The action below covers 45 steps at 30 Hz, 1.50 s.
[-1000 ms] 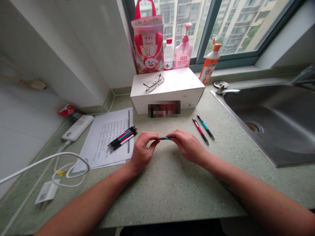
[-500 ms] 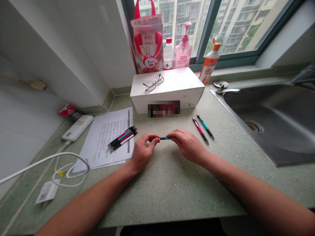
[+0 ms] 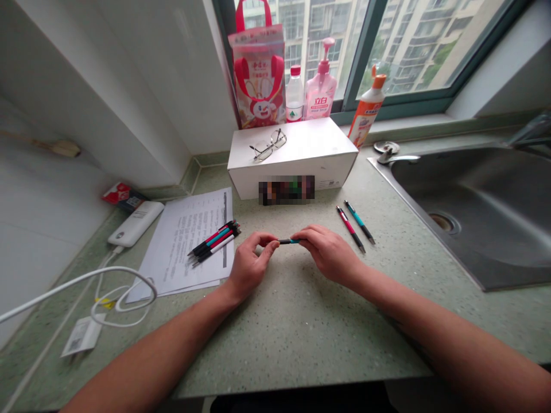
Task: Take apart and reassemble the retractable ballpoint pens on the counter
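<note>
Between my two hands a pen (image 3: 284, 242) with a black grip and a teal barrel lies level, just above the counter; both its ends are hidden by fingers. My left hand (image 3: 253, 259) pinches the black end between thumb and fingertips. On the teal end, the fingers of my right hand (image 3: 327, 252) are closed. To the right lie a red-and-black pen (image 3: 350, 229) and a teal-and-black pen (image 3: 360, 222), side by side. A bundle of several pens (image 3: 215, 241) in red, teal, white and black rests left of my left hand, on printed paper sheets (image 3: 181, 229).
A white box (image 3: 297, 149) with eyeglasses (image 3: 269, 146) on top stands behind my hands. Bottles and a red-handled bag (image 3: 260, 86) line the window. At right is a steel sink (image 3: 482, 229). A white power bank (image 3: 135, 223) with a looped cable (image 3: 124, 321) lies at left.
</note>
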{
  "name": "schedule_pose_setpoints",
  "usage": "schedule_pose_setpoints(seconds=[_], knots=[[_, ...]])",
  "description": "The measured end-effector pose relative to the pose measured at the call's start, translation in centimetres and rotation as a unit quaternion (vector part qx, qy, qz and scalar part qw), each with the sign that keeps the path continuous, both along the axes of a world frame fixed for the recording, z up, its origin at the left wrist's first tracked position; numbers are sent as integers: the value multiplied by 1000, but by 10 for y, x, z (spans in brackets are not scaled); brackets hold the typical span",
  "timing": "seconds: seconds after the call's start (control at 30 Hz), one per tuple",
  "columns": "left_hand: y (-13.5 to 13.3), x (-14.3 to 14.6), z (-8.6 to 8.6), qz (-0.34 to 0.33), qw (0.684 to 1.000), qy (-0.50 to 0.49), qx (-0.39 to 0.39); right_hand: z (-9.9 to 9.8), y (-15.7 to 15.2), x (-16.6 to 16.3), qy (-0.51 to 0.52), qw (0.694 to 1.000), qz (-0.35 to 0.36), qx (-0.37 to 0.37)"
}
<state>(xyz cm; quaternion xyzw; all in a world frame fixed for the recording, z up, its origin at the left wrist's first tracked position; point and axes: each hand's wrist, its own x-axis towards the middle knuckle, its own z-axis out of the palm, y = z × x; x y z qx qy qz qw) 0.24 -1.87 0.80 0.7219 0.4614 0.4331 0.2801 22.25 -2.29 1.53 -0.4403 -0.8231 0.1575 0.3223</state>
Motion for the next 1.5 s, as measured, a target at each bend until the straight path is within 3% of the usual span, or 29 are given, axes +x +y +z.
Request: schedule_pose_setpoints(seconds=[1.2, 1.37, 1.5], knots=[[0, 1, 3, -17, 998, 26, 51, 1, -1, 0, -16, 1000, -2, -3], [0, -1, 3, 5, 998, 31, 49, 0, -1, 0, -11, 1000, -2, -1], [1, -2, 5, -26, 993, 38, 111, 0, -1, 0, -9, 1000, 3, -5]])
